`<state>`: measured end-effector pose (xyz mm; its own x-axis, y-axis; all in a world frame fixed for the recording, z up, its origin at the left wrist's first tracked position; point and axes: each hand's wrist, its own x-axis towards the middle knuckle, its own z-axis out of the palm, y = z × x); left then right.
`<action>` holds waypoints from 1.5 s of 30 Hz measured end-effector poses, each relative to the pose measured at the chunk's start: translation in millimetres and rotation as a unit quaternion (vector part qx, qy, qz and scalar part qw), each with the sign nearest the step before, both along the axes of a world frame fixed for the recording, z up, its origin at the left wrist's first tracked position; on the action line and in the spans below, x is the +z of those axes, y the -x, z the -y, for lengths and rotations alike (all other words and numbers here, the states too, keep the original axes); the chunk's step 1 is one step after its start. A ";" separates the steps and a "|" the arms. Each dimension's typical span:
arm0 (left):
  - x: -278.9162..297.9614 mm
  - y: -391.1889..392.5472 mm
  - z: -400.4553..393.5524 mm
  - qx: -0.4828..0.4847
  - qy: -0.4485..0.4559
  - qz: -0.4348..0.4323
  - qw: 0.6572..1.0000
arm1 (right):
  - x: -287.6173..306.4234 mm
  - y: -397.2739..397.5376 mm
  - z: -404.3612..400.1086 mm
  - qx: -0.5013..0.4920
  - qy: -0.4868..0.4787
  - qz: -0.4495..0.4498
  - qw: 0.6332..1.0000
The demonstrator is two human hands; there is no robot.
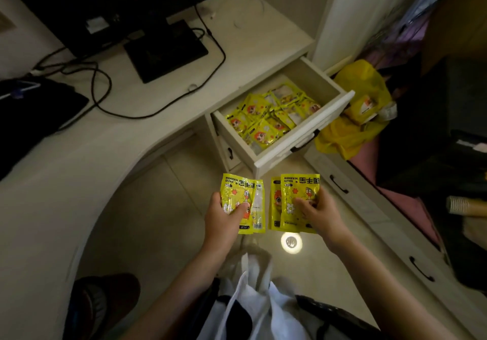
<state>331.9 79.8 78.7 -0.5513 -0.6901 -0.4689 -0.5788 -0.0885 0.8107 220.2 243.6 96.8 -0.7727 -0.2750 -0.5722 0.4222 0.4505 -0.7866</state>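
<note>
Left hand (224, 214): gripping a small stack of yellow hand-warmer packets (238, 194). The thumb lies across the printed face; the remaining fingers curl round the left edge and pass behind the stack. A packet showing its pale reverse side protrudes on the right of this stack.

Right hand (320, 214): gripping a second stack of hand-warmer packets (299, 192). The fingers are bent and press on the front of the top packet; the thumb is hidden behind. At least two packets are present, the rear one offset to the left.

Both stacks are held above the tiled floor (158, 208), side by side, close together but not touching, with their printing upside down to the camera. The hands are apart.

Beyond the hands, an open drawer (303, 139) of the cream desk (131, 139) contains many more packets of the same type (271, 114), lying loosely overlapped. A yellow plastic bag (353, 131) sits to the right of the drawer. A monitor stand (166, 50) and black cables (105, 81) occupy the desk top.
</note>
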 end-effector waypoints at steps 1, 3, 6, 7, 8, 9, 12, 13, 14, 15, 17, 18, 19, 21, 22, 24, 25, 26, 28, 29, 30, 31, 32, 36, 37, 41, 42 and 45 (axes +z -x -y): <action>1.4 10.3 5.1 -0.006 -0.004 -0.003 1.000 | 1.1 9.9 5.1 0.002 0.000 -0.001 1.000; 1.3 34.4 16.9 -0.014 -0.005 -0.006 1.000 | 3.7 34.1 16.4 0.005 -0.001 -0.011 1.000; 1.1 68.9 29.7 -0.010 -0.013 0.005 1.000 | 6.5 70.1 27.8 0.007 -0.007 -0.018 1.000; 0.5 80.1 32.7 -0.007 -0.016 0.006 1.000 | 6.8 82.6 30.4 0.008 -0.008 -0.019 1.000; -0.1 91.4 34.9 -0.006 -0.018 0.008 1.000 | 7.2 95.1 32.3 0.010 -0.006 -0.022 1.000; -1.0 102.7 36.5 -0.005 -0.019 0.010 1.000 | 7.3 108.0 34.5 0.012 -0.003 -0.025 1.000; -7.8 135.5 40.0 0.014 -0.018 0.016 1.000 | 2.1 148.6 40.2 0.025 -0.004 -0.031 0.999; -10.2 146.5 40.9 0.022 -0.016 0.021 0.999 | -0.6 163.2 42.0 0.032 -0.007 -0.032 0.999; -12.1 157.9 41.3 0.033 -0.016 0.026 0.999 | -2.3 178.1 43.5 0.042 -0.008 -0.032 0.999; -14.1 169.0 41.1 0.047 -0.014 0.029 0.998 | -4.3 193.0 44.9 0.051 -0.005 -0.032 0.998; -17.1 192.0 38.6 0.078 -0.012 0.034 0.996 | -6.6 223.4 47.7 0.077 -0.006 -0.036 0.996; -17.4 203.9 36.3 0.095 -0.017 0.035 0.995 | -7.1 238.3 48.7 0.093 -0.011 -0.038 0.995; -19.0 215.6 33.8 0.115 -0.026 0.036 0.992 | -8.8 253.5 49.5 0.109 -0.016 -0.038 0.993; -20.8 237.0 27.3 0.161 -0.053 0.035 0.985 | -11.4 281.8 49.4 0.142 -0.025 -0.034 0.989; -22.1 247.2 24.1 0.183 -0.066 0.036 0.980 | -12.7 295.2 50.1 0.157 -0.030 -0.031 0.987; -26.7 264.8 17.9 0.212 -0.086 0.044 0.973 | -17.2 320.5 53.2 0.189 -0.043 -0.025 0.981; -30.3 272.8 15.9 0.218 -0.091 0.051 0.970 | -20.9 332.6 56.5 0.204 -0.052 -0.024 0.977; -34.0 281.2 15.0 0.224 -0.093 0.055 0.969 | -24.5 344.3 61.2 0.216 -0.061 -0.026 0.974; -41.8 297.3 16.7 0.232 -0.096 0.070 0.965 | -33.4 366.5 73.4 0.230 -0.071 -0.030 0.970; -47.3 304.2 18.8 0.232 -0.093 0.086 0.964 | -38.2 376.1 80.9 0.235 -0.077 -0.029 0.969; -52.8 311.3 21.8 0.231 -0.092 0.101 0.963 | -43.6 385.0 88.4 0.239 -0.083 -0.025 0.967; -58.3 317.8 25.8 0.233 -0.092 0.110 0.962 | -49.4 393.1 96.5 0.242 -0.091 -0.017 0.966; -63.4 324.3 30.6 0.235 -0.092 0.114 0.961 | -55.1 400.2 105.0 0.244 -0.095 -0.010 0.965; -79.8 344.8 52.4 0.215 -0.068 0.128 0.966 | -84.8 421.2 138.9 0.257 -0.117 0.010 0.959; -86.0 348.9 56.5 0.203 -0.064 0.136 0.968 | -91.7 424.7 146.7 0.265 -0.126 0.010 0.956; -111.2 359.4 68.5 0.190 -0.060 0.155 0.968 | -124.7 432.6 171.9 0.283 -0.152 0.018 0.947; -117.3 360.9 70.2 0.190 -0.058 0.161 0.967 | -129.9 432.7 177.4 0.293 -0.160 0.015 0.942; -130.3 362.8 70.6 0.179 -0.065 0.159 0.969 | -146.7 434.8 190.6 0.336 -0.182 0.000 0.924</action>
